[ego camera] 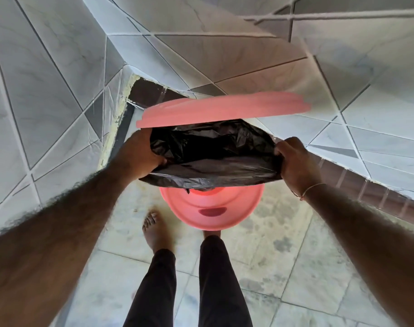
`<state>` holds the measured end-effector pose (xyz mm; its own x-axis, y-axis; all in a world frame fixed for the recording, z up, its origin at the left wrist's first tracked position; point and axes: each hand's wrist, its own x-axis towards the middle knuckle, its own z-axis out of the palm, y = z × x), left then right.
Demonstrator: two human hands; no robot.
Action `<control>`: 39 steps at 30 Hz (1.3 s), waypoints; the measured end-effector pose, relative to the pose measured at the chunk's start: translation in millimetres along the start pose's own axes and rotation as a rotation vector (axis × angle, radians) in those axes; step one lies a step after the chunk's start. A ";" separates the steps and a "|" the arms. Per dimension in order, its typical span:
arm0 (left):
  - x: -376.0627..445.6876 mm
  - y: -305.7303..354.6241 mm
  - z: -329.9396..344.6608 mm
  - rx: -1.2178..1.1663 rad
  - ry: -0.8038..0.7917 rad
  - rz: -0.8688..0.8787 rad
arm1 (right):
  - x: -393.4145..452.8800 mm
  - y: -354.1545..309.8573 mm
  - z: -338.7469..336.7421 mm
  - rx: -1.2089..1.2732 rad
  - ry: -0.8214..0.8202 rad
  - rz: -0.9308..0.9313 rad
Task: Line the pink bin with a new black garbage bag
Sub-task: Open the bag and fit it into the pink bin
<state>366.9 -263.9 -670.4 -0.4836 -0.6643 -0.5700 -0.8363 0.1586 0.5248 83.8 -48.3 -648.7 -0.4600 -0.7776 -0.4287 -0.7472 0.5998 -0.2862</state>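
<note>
The pink bin [213, 213] stands on the floor in a tiled corner, straight below me, its lower body showing under the bag. Its pink lid [225, 108] is tipped up behind the opening. A black garbage bag [213, 159] is spread across the bin's mouth, its mouth open and its front edge folded down over the rim. My left hand [137, 153] grips the bag's left edge at the rim. My right hand [295, 159] grips the bag's right edge. The bin's rim is hidden under the plastic.
Grey tiled walls [48, 90] close in on the left and behind the bin. A tiled ledge [378, 142] runs along the right. My bare left foot [155, 230] and dark trouser legs [215, 279] stand on the pale floor tiles just in front of the bin.
</note>
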 end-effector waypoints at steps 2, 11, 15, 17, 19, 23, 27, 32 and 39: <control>-1.0 -3.9 1.9 0.011 -0.017 0.015 | 0.5 7.0 -0.6 -0.044 -0.007 0.008; -4.8 -8.7 16.8 -0.030 -0.090 -0.078 | 2.7 27.6 14.9 -0.095 -0.221 0.193; -6.0 -12.0 21.0 0.081 -0.166 -0.048 | -0.6 31.6 25.0 -0.075 -0.356 0.241; -11.2 -16.8 25.7 0.090 -0.171 -0.039 | -7.1 33.1 31.7 -0.065 -0.364 0.251; -22.3 -26.7 34.9 0.083 -0.156 -0.037 | -16.6 32.7 36.2 -0.043 -0.346 0.276; -55.2 -50.2 56.6 0.118 -0.102 -0.123 | -42.2 28.3 44.6 0.006 -0.298 0.306; -97.0 -51.0 81.7 0.171 -0.014 -0.199 | -76.2 25.6 61.0 0.000 -0.291 0.335; -109.9 -56.3 106.1 0.133 0.031 -0.260 | -107.7 30.6 90.0 -0.024 -0.313 0.395; -75.8 -60.4 107.3 0.155 0.118 -0.220 | -87.0 30.2 104.7 0.025 -0.125 0.433</control>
<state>426.4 -144.7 -726.7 -0.2609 -0.7739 -0.5771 -0.9515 0.1052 0.2891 151.5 57.3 -709.8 -0.6655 -0.4258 -0.6130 -0.4859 0.8706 -0.0772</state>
